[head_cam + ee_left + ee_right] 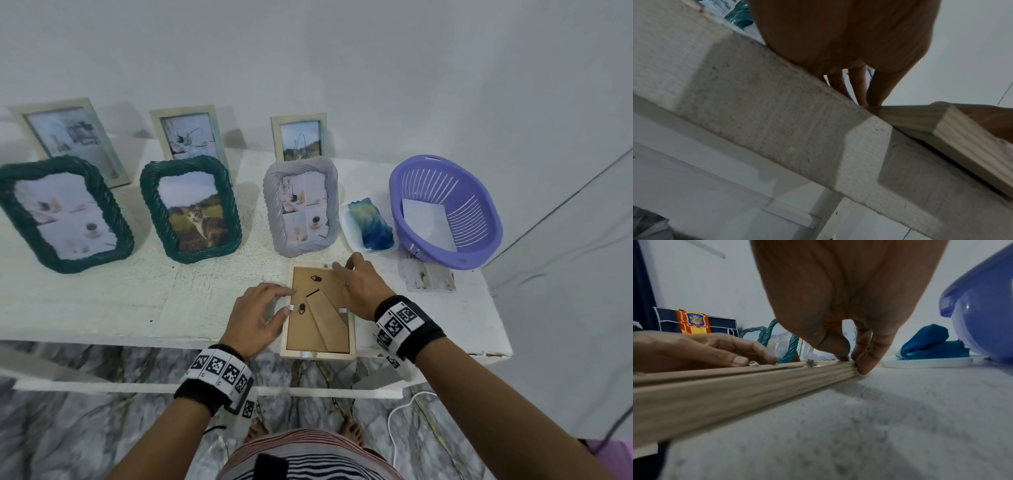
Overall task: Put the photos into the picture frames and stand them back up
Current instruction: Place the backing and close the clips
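A light wooden picture frame (pixel 301 353) lies face down at the front edge of the white table (pixel 102 301), its brown backing board and folded stand facing up. It also shows in the wrist views (pixel 941 123) (pixel 735 382). My left hand (pixel 289 299) rests on the frame's left rail, thumb on a small metal tab (pixel 291 307), fingers stretched out flat (pixel 756 360). My right hand (pixel 342 270) pinches the frame's far right corner, thumb on top and fingers against the outer side (pixel 853 361). The frame's front is hidden.
Six frames with photos stand behind: three pale ones at the back, two dark green rope frames (pixel 191 209) and a grey one (pixel 301 205). At the right are a blue cloth on a white tray (pixel 370 222), a purple basket (pixel 445 212) and a pale flat piece (pixel 428 277).
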Tool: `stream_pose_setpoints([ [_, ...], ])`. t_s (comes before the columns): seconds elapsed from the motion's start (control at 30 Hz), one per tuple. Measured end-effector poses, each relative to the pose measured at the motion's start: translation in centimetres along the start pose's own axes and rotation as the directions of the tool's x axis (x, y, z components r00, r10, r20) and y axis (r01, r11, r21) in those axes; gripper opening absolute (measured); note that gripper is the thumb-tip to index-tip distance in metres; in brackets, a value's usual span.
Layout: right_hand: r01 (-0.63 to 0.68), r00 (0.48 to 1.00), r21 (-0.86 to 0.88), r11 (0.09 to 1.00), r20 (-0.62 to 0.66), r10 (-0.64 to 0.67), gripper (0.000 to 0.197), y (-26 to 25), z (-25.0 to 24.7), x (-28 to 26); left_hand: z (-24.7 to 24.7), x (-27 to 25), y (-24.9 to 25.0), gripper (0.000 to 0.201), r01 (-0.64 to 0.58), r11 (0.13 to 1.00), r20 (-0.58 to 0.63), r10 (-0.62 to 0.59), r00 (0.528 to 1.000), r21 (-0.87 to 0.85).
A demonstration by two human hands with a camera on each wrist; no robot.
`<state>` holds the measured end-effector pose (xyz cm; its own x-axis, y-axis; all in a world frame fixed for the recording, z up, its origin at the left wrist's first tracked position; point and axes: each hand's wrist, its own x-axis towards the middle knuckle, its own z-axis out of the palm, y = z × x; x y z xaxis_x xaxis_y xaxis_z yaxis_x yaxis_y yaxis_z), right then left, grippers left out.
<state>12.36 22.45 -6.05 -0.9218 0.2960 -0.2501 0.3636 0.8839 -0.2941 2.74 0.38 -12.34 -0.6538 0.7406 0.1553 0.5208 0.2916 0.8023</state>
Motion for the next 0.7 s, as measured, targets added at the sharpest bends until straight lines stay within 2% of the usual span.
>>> stream_pose_setpoints([
  [0.2, 0.013, 1.0, 0.03, 0.999, -0.017, -0.012, 0.058, 0.2, 0.4, -0.4, 0.0, 0.0, -0.3, 0.035, 0.022, 1.0, 0.019, -0.022, 1.0, 0.006],
  [0.33, 0.007, 1.0, 0.151, 0.989, -0.026, -0.003, 0.05, 0.4, 0.7, -0.5, 0.0, 0.0, -0.2, 0.035, 0.022, 1.0, 0.021, -0.022, 1.0, 0.01],
  [0.47, -0.023, 1.0, 0.245, 0.969, -0.004, 0.024, 0.053, 0.7, 0.3, -0.6, 0.0, 0.1, -0.2, 0.035, 0.024, 1.0, 0.033, -0.024, 0.999, 0.014],
  [0.6, 0.038, 0.999, 0.194, 0.98, 0.008, -0.04, 0.057, 0.1, 0.0, -1.0, 0.0, 0.1, -0.3, 0.035, 0.022, 0.999, 0.021, -0.023, 1.0, 0.023],
  [0.7, 0.016, 0.999, 0.298, 0.954, -0.034, -0.006, 0.058, 0.1, 0.3, -1.6, -0.1, 0.1, -0.1, 0.037, 0.02, 0.999, 0.025, -0.021, 0.999, 0.029],
])
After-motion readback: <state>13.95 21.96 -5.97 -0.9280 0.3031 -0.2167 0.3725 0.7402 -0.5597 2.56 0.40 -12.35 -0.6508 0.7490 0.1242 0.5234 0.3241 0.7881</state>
